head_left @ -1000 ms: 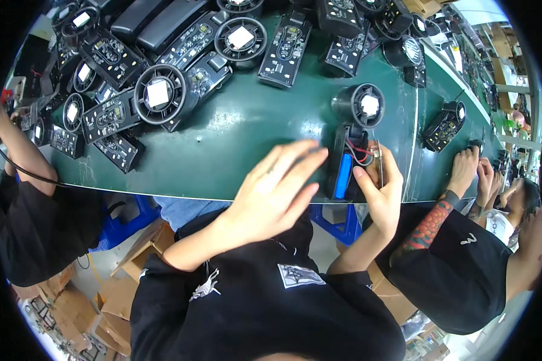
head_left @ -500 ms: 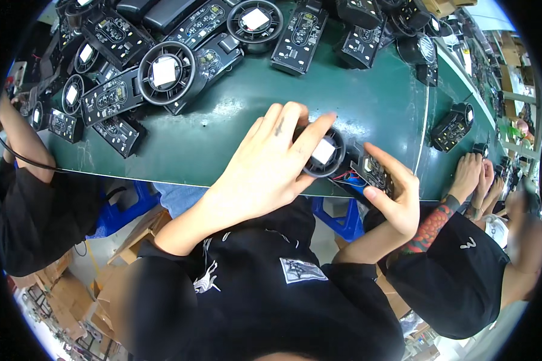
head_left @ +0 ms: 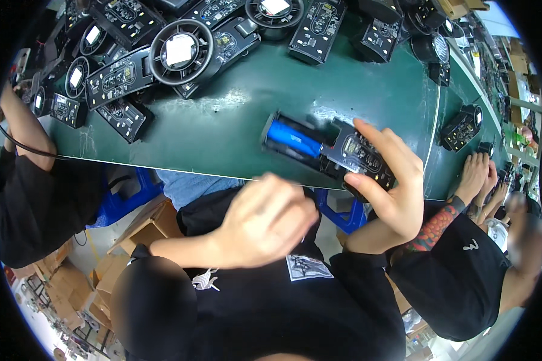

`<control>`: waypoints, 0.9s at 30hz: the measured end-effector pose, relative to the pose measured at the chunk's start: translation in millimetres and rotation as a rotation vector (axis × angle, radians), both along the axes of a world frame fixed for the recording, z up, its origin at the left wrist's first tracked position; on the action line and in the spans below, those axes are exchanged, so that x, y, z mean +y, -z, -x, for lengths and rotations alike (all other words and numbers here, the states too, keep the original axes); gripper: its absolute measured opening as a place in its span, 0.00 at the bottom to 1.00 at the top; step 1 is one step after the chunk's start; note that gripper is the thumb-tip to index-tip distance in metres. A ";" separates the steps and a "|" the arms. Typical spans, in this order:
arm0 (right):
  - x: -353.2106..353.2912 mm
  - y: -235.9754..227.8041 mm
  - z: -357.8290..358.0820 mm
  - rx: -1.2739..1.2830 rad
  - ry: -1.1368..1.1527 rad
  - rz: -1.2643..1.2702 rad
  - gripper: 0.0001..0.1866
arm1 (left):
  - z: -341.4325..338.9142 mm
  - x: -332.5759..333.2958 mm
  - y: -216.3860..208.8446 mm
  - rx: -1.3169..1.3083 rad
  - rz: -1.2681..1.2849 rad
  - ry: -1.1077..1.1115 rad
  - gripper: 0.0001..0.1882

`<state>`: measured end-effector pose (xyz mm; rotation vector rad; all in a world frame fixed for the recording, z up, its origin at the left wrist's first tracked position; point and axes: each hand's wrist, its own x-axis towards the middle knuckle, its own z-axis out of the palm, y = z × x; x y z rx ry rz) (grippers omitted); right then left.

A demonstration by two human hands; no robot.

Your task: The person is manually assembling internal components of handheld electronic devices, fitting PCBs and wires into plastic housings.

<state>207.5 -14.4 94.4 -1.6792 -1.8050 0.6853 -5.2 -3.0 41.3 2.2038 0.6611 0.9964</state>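
My right hand (head_left: 394, 186) grips a circuit board (head_left: 361, 153) between thumb and fingers, together with the end of a black plastic housing (head_left: 273, 150). The housing lies open over the table's near edge, and a blue cylindrical battery (head_left: 294, 139) shows inside it. To the left and nearer my body is my left hand (head_left: 265, 222), apart from the housing. It is blurred, with its fingers curled in; whatever they may hold is hidden.
On the green table (head_left: 223, 126), several black fan units with circuit boards pile up at the back left, one with a round grille (head_left: 180, 52). Another black unit (head_left: 462, 127) lies at the right. A co-worker's tattooed arm (head_left: 439, 222) reaches in there; another person's arm (head_left: 27, 129) is far left.
My left hand has left the fan ring and drawn back toward my body, its fingers curling. The ring no longer shows; the open housing and blue battery now do. My right hand keeps its grip.
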 end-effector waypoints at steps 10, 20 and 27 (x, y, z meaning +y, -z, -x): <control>4.6 -4.0 2.0 -0.195 -0.178 -0.047 0.31 | -9.9 42.1 4.8 0.259 0.152 -0.068 0.44; -34.6 32.3 27.1 0.297 0.301 -0.041 0.28 | -15.0 -7.7 7.4 0.182 0.404 -0.064 0.47; -57.4 55.1 39.4 0.704 0.499 0.046 0.33 | -19.3 -5.9 23.9 0.281 0.231 -0.045 0.43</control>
